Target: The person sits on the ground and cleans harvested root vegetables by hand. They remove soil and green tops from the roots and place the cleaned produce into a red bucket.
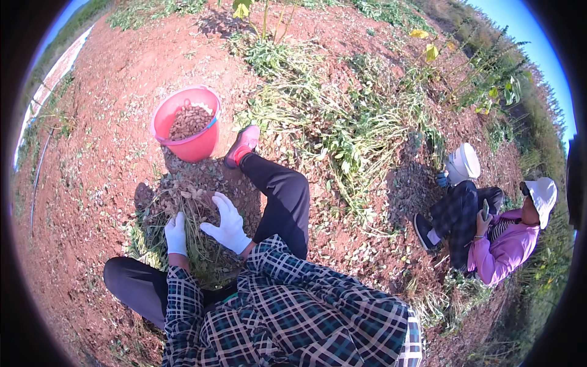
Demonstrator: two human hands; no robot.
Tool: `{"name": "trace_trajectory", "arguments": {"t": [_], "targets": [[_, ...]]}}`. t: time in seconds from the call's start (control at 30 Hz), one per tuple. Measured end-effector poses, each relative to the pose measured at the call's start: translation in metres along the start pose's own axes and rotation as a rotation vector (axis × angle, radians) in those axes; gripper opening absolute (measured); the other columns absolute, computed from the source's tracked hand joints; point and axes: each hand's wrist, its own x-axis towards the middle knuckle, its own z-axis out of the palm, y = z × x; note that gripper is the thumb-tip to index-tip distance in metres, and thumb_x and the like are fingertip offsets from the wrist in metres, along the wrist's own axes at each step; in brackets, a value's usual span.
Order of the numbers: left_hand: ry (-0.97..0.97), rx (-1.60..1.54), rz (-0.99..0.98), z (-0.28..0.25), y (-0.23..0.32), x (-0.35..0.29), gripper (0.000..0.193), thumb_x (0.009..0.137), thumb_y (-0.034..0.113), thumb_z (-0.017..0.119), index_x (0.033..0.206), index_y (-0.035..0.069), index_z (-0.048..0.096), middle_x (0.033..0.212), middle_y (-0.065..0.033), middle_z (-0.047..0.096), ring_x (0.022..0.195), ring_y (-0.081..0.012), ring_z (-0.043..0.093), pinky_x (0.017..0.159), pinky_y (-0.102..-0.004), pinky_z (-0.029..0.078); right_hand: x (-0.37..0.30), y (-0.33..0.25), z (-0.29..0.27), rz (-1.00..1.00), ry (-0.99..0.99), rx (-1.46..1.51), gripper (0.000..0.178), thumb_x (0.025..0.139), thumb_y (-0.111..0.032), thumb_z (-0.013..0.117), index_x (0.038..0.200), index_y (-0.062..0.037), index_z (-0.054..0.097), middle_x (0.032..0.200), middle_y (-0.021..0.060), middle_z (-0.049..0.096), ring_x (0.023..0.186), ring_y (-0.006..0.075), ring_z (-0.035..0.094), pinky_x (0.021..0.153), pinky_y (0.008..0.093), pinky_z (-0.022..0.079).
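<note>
Both my hands wear white gloves and hover over a heap of uprooted peanut plants (199, 211) between my legs. My left hand (175, 235) rests at the heap's left side, its fingers stretched out and close together. To its right, my right hand (228, 226) has the thumb well apart from the fingers, with nothing between them. Clumped roots with pods show at the heap's far end, just past my fingertips. Beyond the heap stands a pink bucket (199, 144), partly filled with peanuts (190, 121).
My right shoe (244, 144) is beside the bucket. More pulled plants (361, 147) lie across the reddish soil at right. A person (504, 244) in a pink top and white hat sits there, holding a phone-like object (485, 210), near a white bucket (465, 162).
</note>
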Motion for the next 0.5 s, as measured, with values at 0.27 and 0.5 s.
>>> {"name": "trace_trajectory", "arguments": {"t": [0.27, 0.5], "targets": [[-0.06, -0.4, -0.101, 0.022, -0.005, -0.019, 0.031, 0.096, 0.03, 0.047, 0.098, 0.002, 0.061, 0.082, -0.0013, 0.061, 0.068, -0.0079, 0.054, 0.064, -0.0248, 0.046, -0.01, 0.033, 0.032, 0.809, -0.47, 0.924, 0.073, 0.094, -0.046, 0.045, 0.144, -0.0019, 0.017, 0.137, 0.0158, 0.042, 0.124, 0.0263, 0.043, 0.099, 0.0324, 0.037], [-0.246, -0.436, 0.034, 0.024, -0.064, -0.016, 0.048, 0.099, 0.04, 0.035, 0.123, 0.002, 0.051, 0.114, -0.0106, 0.06, 0.099, -0.0201, 0.058, 0.085, -0.0328, 0.048, -0.028, 0.029, 0.031, 0.627, -0.737, 0.666, 0.065, 0.082, -0.029, 0.064, 0.134, 0.0013, 0.039, 0.123, 0.0134, 0.055, 0.115, 0.0218, 0.051, 0.098, 0.0321, 0.037]]}}
